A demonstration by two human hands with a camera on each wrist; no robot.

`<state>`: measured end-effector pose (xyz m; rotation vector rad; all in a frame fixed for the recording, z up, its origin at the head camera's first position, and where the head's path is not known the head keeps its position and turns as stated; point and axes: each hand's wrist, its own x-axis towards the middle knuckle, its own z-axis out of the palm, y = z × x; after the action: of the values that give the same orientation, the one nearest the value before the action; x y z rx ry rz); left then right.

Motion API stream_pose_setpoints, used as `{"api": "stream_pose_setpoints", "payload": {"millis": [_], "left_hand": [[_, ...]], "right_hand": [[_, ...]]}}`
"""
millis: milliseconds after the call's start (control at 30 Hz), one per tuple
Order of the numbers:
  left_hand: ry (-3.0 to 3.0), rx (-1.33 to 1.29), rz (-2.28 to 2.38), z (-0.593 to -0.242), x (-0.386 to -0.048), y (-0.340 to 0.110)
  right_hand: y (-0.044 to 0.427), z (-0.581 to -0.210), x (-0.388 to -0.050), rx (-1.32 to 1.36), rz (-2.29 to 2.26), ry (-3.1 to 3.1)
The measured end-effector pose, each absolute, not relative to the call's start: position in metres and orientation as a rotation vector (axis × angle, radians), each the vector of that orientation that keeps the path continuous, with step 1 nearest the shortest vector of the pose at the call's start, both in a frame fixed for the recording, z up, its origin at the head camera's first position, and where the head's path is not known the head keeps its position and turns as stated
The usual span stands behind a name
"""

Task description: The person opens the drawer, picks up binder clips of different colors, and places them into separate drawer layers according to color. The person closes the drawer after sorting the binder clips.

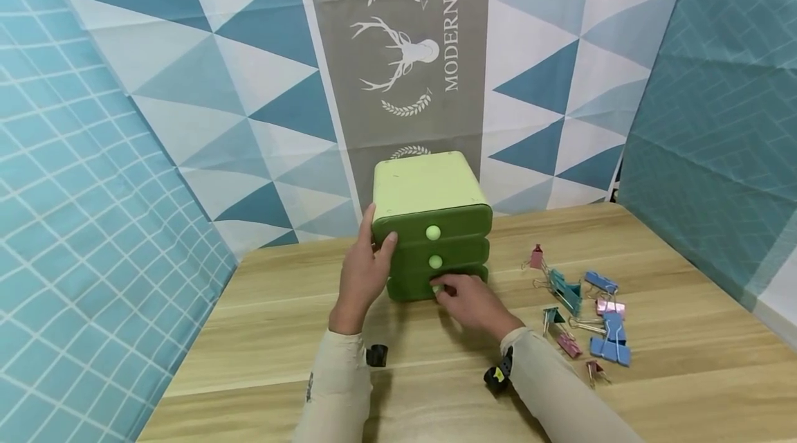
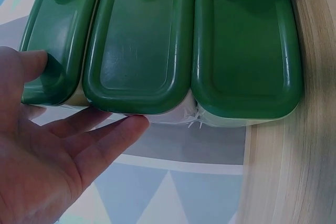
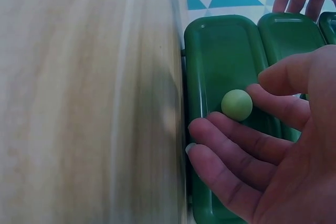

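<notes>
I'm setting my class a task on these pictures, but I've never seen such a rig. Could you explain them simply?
No machine here: the left grip and right grip are a person's bare hands. The wide picture comes from a head camera; the closer two come from the left wrist camera and right wrist camera. On the wooden table stands a green three-drawer box; pink, teal and blue binder clips lie to its right. The left grip holds the box's left edge, thumb on the front. The right grip has its fingers around the bottom knob.
</notes>
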<state>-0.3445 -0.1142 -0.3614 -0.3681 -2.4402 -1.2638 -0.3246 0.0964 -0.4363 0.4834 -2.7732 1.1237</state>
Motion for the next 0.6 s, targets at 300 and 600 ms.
{"api": "stream_pose_setpoints", "payload": {"millis": [300, 600], "left_hand": [[-2.424, -0.375, -1.239, -0.3642, -0.3424, -0.113], [-2.419, -0.353, -1.247, -0.3616, -0.3418, -0.1127]], "right_hand": [[0.0968, -0.4373, -0.3203, 0.47, 1.159, -2.771], [0.0962, -0.4342, -0.3189, 0.478, 1.134, -2.766]]}}
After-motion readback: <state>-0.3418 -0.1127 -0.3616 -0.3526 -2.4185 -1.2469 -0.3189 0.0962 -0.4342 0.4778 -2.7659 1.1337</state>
